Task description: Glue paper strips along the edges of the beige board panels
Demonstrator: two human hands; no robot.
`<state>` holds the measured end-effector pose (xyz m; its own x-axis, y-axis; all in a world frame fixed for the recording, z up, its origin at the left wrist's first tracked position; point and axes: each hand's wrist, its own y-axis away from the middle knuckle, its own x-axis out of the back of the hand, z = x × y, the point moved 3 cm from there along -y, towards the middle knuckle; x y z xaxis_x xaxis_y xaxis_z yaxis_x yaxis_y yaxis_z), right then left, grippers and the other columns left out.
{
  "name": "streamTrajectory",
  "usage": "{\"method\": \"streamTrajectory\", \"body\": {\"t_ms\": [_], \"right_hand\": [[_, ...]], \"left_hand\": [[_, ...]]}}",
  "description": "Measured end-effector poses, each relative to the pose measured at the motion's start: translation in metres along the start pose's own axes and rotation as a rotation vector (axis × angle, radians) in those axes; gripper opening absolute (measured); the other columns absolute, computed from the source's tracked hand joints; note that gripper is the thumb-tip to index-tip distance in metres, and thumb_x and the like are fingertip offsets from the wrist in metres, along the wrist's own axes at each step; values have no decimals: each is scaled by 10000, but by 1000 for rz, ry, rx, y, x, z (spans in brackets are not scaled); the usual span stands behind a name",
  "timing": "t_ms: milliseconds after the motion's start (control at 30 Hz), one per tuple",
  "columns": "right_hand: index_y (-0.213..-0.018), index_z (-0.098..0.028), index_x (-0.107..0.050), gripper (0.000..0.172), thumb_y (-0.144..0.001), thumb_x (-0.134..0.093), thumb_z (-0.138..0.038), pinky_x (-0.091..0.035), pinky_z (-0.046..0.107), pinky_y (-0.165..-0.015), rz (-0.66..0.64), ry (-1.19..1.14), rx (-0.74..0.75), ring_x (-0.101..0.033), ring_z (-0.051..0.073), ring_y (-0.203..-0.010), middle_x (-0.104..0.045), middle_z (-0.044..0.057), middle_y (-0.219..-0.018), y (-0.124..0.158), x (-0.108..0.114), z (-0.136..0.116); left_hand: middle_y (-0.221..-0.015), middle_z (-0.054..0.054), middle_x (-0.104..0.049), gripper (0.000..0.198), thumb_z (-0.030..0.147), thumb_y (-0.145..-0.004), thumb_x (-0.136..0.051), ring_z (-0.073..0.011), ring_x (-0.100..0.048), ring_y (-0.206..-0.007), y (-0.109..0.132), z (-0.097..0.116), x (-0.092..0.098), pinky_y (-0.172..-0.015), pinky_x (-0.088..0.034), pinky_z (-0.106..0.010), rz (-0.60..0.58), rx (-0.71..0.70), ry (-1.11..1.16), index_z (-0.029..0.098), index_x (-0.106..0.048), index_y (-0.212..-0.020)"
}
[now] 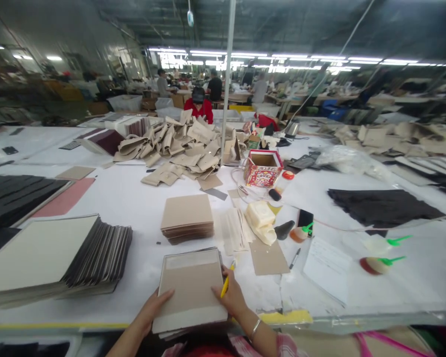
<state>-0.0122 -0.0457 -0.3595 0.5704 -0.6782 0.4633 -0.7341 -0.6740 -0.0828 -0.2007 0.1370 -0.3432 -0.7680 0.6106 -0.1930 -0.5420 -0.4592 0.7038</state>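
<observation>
A small stack of flat beige panels [191,280] with pale strips along two edges lies at the table's front edge, in front of me. My left hand [154,307] grips its left side, thumb on top and fingers out of sight below. At the right side, my right hand [233,293] holds the stack with its thumb on the top panel. A slim yellow pen-like tool [226,282] is also held in that hand, its tip pointing away from me. Just beyond is a neat pile of tan boards [187,215], beside thin cream strips [232,230].
Left stands a tall stack of dark-edged panels [33,253]. Farther off are heaped beige pieces [186,144] and a red patterned box [263,168]. Green-nozzled bottles [379,265], a paper sheet [327,270] and a pen [295,259] lie right. A pole [226,84] rises mid-table.
</observation>
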Motion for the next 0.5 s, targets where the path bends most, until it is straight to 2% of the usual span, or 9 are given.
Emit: {"method": "streamTrajectory", "body": {"t_ms": [100, 200, 300, 367, 433, 467, 500], "right_hand": [[-1087, -220, -371, 503, -657, -625, -283, -455, 374, -852, 2, 0, 3, -541, 228, -1012, -528, 83, -1137, 4, 1, 3], [-1140, -212, -361, 528, -676, -607, -270, -461, 364, -845, 67, 41, -9, -546, 219, -995, -533, 79, -1110, 7, 8, 7], [-1190, -184, -356, 534, -709, -574, -262, -447, 377, -869, 141, 138, 15, -539, 218, -1002, -535, 94, -1089, 7, 23, 8], [-1167, -181, -399, 451, -744, -536, -254, -448, 381, -866, 147, 196, 93, -547, 214, -983, -551, 93, -1060, 4, 39, 2], [-1133, -186, -441, 355, -785, -484, -241, -444, 380, -865, 139, 252, 192, -542, 209, -984, -562, 90, -1044, -1, 57, -11], [-1126, -189, -453, 326, -802, -457, -229, -441, 379, -862, 128, 287, 237, -538, 207, -982, -566, 88, -1032, -4, 65, -20], [-1124, -192, -459, 314, -813, -433, -212, -440, 377, -850, 110, 331, 279, -538, 205, -965, -572, 84, -1008, -6, 71, -29]], "left_hand": [[-945, -143, -658, 704, 462, -591, -696, -329, -616, -877, 4, -2, -6, -714, -517, -415, -18, 22, -35, 137, -468, -1172], [-951, -142, -657, 758, 482, -615, -664, -346, -606, -893, 4, 0, -15, -712, -516, -430, -40, 56, -65, 125, -399, -1229], [-1025, -152, -631, 730, 493, -651, -618, -348, -573, -968, -2, 4, -12, -779, -495, -431, -42, 49, -126, 124, -379, -1234], [-1137, -153, -573, 668, 487, -676, -583, -336, -498, -1085, -6, 12, 0, -867, -447, -430, 71, -12, -235, 142, -386, -1213], [-1235, -107, -507, 572, 467, -685, -561, -296, -398, -1192, -3, 25, 11, -960, -366, -419, 292, -132, -402, 201, -404, -1166], [-1244, -70, -502, 507, 468, -689, -547, -273, -378, -1210, 2, 32, 11, -983, -339, -409, 383, -205, -477, 237, -426, -1123], [-1225, -42, -517, 449, 478, -690, -536, -260, -387, -1204, 9, 37, 4, -984, -338, -400, 412, -275, -532, 261, -451, -1074]]}}
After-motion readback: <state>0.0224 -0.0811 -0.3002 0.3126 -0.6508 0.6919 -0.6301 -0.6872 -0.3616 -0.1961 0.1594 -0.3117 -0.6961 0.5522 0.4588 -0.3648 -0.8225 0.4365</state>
